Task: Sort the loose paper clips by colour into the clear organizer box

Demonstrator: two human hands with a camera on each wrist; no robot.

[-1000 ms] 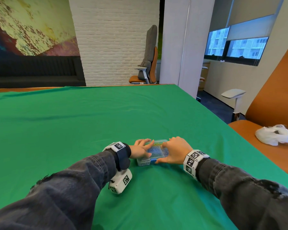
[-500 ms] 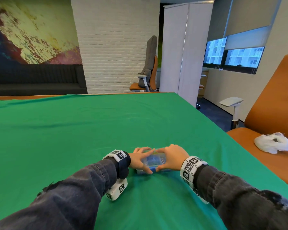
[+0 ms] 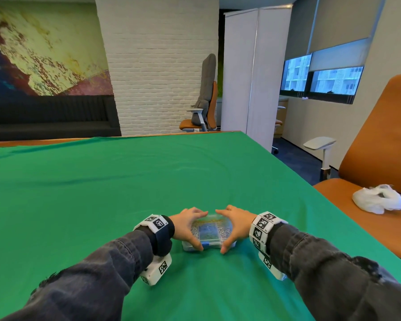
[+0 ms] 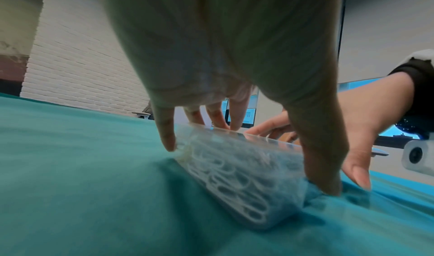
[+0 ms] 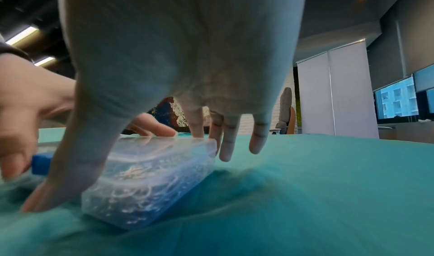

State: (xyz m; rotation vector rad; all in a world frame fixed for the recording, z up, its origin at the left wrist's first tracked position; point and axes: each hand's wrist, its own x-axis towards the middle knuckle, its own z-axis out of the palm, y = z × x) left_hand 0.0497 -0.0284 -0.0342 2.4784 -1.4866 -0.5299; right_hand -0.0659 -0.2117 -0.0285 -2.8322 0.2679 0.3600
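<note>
The clear organizer box (image 3: pixel 210 231) lies on the green cloth, lid down, with its blue latch (image 3: pixel 206 243) facing me. Through the lid I see white, blue and yellow paper clips in separate compartments; every clip in view is inside the box. My left hand (image 3: pixel 189 228) holds the left end, thumb on the near side and fingers over the far edge. My right hand (image 3: pixel 233 228) holds the right end the same way. The left wrist view shows white clips against the box (image 4: pixel 234 171) wall. In the right wrist view my thumb stands on the cloth beside the box (image 5: pixel 150 182) and its latch (image 5: pixel 41 164).
The green cloth (image 3: pixel 102 193) covers a wide table stretching far ahead and to the left. The table's right edge (image 3: pixel 310 188) is close. Beyond it stands an orange chair (image 3: pixel 368 158) with a white plastic bag (image 3: pixel 377 201) on its seat.
Both hands have slid off the top of the lid to the two ends of the box, so the lid now shows. The head camera has tilted.
</note>
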